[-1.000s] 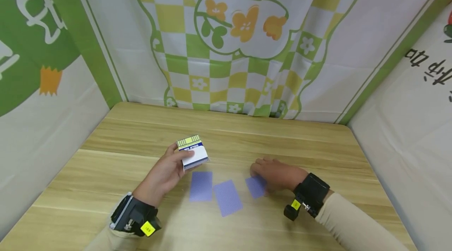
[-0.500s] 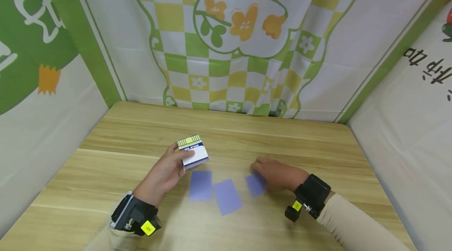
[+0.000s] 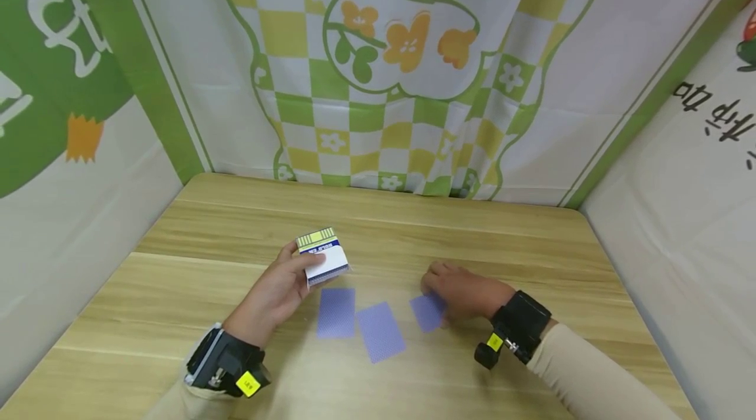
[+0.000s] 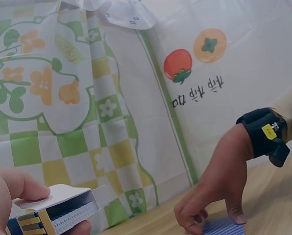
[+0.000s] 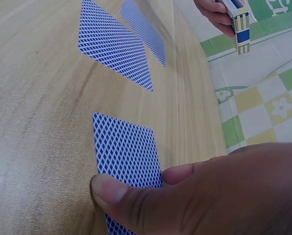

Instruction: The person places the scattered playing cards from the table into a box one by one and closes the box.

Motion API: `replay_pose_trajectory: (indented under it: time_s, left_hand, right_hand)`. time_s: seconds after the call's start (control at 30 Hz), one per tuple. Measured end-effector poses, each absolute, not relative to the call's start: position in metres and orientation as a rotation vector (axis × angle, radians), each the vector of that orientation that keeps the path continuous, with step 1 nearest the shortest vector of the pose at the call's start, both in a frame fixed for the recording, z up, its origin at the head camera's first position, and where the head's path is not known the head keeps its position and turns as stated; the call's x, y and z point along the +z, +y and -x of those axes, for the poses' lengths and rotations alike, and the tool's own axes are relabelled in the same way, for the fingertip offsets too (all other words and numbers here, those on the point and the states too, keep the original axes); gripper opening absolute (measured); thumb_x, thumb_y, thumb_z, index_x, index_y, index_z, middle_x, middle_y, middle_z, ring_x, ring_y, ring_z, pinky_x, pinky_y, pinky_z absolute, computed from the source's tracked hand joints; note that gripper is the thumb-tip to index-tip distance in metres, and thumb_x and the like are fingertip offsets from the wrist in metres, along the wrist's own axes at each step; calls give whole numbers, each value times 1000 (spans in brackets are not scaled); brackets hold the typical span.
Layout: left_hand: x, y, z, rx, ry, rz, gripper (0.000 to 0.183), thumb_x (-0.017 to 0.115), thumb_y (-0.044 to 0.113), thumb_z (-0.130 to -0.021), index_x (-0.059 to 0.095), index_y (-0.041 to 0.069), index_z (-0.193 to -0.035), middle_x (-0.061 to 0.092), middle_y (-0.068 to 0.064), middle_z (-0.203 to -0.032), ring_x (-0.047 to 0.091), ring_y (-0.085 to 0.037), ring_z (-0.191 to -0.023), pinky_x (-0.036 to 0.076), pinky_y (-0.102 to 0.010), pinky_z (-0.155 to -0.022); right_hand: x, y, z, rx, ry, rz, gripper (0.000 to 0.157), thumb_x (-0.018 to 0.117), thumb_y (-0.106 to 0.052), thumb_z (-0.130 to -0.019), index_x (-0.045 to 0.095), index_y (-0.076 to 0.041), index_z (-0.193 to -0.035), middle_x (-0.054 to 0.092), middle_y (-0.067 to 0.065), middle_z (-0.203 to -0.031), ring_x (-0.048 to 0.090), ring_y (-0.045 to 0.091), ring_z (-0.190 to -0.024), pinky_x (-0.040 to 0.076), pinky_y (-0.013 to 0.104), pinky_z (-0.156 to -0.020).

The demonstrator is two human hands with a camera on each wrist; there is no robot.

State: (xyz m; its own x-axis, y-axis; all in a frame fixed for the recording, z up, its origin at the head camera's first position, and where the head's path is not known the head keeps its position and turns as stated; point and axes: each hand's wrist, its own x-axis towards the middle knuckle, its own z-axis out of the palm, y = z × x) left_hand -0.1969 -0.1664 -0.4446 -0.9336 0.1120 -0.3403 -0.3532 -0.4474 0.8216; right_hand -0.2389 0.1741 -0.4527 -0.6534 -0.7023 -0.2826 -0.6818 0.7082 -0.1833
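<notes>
My left hand (image 3: 277,285) holds a white, blue and yellow playing card box (image 3: 323,262) above the table, thumb across its face. The box's end is open in the left wrist view, and a stack of playing cards (image 4: 77,218) shows inside. My right hand (image 3: 469,292) is low at the tabletop, gripping a blue-backed playing card (image 3: 427,312) by its edges between thumb (image 5: 111,191) and fingers. Part of that card is hidden under the hand. Two more blue-backed playing cards lie face down between the hands, a left card (image 3: 336,313) and a tilted middle card (image 3: 381,333).
The light wooden table (image 3: 472,230) runs back to a checked, flowered curtain (image 3: 378,125). Printed fabric walls stand at the left (image 3: 77,243) and right (image 3: 667,210). Each wrist wears a black camera strap, such as the right strap (image 3: 522,321).
</notes>
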Motion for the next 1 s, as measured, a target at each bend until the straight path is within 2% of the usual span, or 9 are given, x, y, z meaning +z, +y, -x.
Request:
replay_pose_trajectory:
  time_s: [0.3, 0.47, 0.7, 1.0]
  left_hand:
    - [-444, -166, 197, 2435, 1474, 330, 84, 55, -1, -96, 3, 18, -158, 38, -15, -148, 66, -13, -104, 56, -28, -95]
    - [-444, -166, 197, 2441, 1474, 329, 84, 56, -2, -95, 4, 18, -158, 40, -14, -146, 66, -13, -105, 57, -29, -95]
    - [-443, -166, 196, 2437, 1472, 338, 82, 55, -1, -96, 5, 19, -158, 39, -15, -147, 66, -12, -104, 56, -28, -95]
    - [-444, -166, 196, 2419, 1498, 321, 82, 55, 0, -97, 4, 17, -158, 40, -15, -146, 66, -12, -104, 56, -28, -95]
  right_hand:
    - [-453, 174, 240, -146, 2569, 1026, 57, 93, -18, -71, 54, -17, -113, 46, -3, -114, 46, 20, -113, 46, 45, -101]
    - [-456, 175, 238, -136, 2601, 1058, 59, 93, -21, -71, 53, -18, -114, 46, -5, -114, 47, 18, -113, 47, 42, -101]
    - [-458, 179, 235, -159, 2605, 1092, 49, 92, -22, -72, 54, -18, -104, 47, -7, -104, 48, 13, -98, 49, 33, -86]
    - [-463, 185, 236, -206, 2621, 1160, 54, 92, -18, -72, 56, -14, -111, 51, -4, -108, 51, 16, -103, 50, 37, -94]
